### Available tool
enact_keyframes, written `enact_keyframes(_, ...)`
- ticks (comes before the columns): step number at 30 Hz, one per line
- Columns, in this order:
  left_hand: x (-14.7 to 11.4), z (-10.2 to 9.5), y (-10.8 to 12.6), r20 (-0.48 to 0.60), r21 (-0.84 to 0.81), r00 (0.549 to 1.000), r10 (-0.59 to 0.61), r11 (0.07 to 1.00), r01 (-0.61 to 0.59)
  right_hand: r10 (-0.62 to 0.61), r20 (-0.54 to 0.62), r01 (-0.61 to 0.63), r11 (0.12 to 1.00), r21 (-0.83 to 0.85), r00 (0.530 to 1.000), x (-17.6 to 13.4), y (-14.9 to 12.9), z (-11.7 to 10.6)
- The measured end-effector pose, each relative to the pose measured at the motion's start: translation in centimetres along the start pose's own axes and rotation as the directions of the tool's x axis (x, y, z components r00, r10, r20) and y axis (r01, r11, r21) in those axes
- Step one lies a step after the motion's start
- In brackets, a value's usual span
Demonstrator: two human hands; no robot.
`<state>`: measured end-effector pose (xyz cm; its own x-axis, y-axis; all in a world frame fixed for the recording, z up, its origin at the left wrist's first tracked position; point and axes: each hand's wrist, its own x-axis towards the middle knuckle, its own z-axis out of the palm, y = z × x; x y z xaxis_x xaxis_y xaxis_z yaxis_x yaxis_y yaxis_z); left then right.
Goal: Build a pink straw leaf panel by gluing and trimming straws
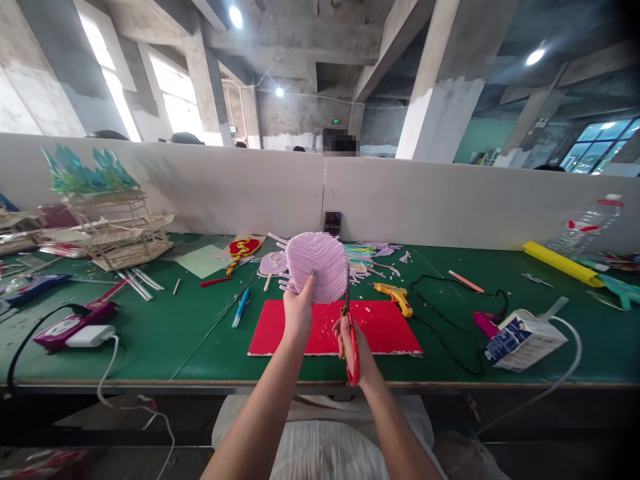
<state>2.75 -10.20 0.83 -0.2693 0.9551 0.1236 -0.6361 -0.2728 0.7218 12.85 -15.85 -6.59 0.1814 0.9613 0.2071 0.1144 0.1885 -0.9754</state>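
My left hand (301,308) grips a pale pink, ribbed, rounded piece (320,263) by its lower edge, thumb on the front face. In my right hand (356,340) is a pair of red-handled scissors (354,357), its blades pointing up along the right edge of the pink piece. Whether the blades touch that edge I cannot tell. Beneath both hands lies a red board (285,327) sprinkled with small pale scraps. Behind the pink piece, pink strips and cut bits (385,250) are scattered on the green table (200,347).
A yellow glue gun (395,297) with a black cord lies right of the board, near a carton (525,340). A blue pen (241,308) is on the left. Further left stand a stick-built model (117,227) and a purple power strip (75,327). A white partition (240,193) closes the back.
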Motion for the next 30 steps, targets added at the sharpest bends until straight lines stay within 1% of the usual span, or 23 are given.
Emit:
enact_keyframes(5,0.1,0.2,0.3,-0.023,-0.006,1.000,-0.015,1.000,0.015,0.091,0.039,-0.094,0.992,0.084,0.995,0.0,-0.3,0.1)
enact_keyframes(7,0.0,0.2,0.4,-0.022,0.004,1.000,-0.019,1.000,0.019,0.105,0.056,-0.110,0.988,0.104,0.993,-0.1,-0.5,0.2)
enact_keyframes(12,-0.1,0.1,0.2,0.007,0.015,1.000,-0.013,1.000,0.013,0.059,0.058,-0.064,0.995,0.079,0.997,-0.2,-0.6,-0.1)
enact_keyframes(21,-0.1,0.1,-0.1,0.022,0.008,1.000,-0.019,1.000,0.018,0.033,0.034,-0.034,0.998,0.050,0.999,-0.2,-0.8,-0.2)
enact_keyframes(27,-0.1,0.0,-0.2,0.036,0.015,0.999,-0.010,1.000,0.009,0.107,0.022,-0.108,0.991,0.079,0.994,-0.6,-1.6,-0.1)
enact_keyframes(30,-0.2,0.0,-0.3,0.029,0.024,0.999,-0.016,1.000,0.015,0.124,0.002,-0.124,0.990,0.071,0.992,-0.8,-1.8,-0.1)
